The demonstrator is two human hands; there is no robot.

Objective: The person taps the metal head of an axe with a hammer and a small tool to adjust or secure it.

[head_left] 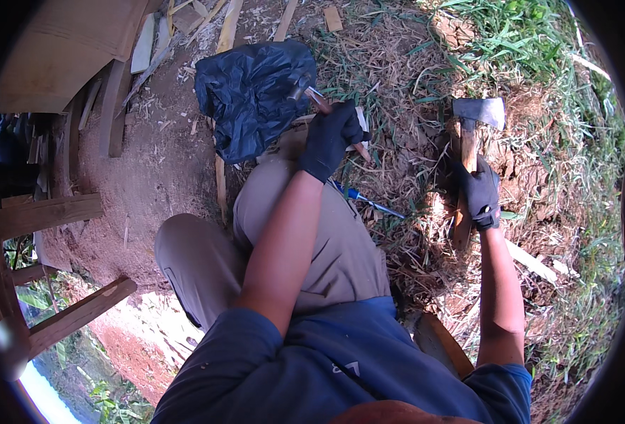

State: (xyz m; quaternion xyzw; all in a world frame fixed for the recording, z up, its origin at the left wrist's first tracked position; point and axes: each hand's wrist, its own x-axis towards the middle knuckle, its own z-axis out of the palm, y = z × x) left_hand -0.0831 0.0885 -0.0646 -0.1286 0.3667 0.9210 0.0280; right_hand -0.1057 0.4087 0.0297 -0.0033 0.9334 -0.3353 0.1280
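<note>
My left hand (332,138), in a dark glove, is closed round the wooden handle of a hammer (318,99). The hammer's metal head points up and left, over the edge of a crumpled black plastic bag (245,92). Out to the right, my gloved right hand (479,189) grips the wooden handle of a hatchet (469,145). Its grey blade sits at the far end of the handle, above my fingers. Between the two hands, beside my knee, lies a blue-handled screwdriver (372,201), its handle partly hidden.
Wooden frame pieces (51,212) and a large brown board (65,49) stand along the left. Loose planks and offcuts (229,25) lie at the far side. Grass (517,35) and dry straw cover the ground on the right. A pale wood strip (531,261) lies near my right forearm.
</note>
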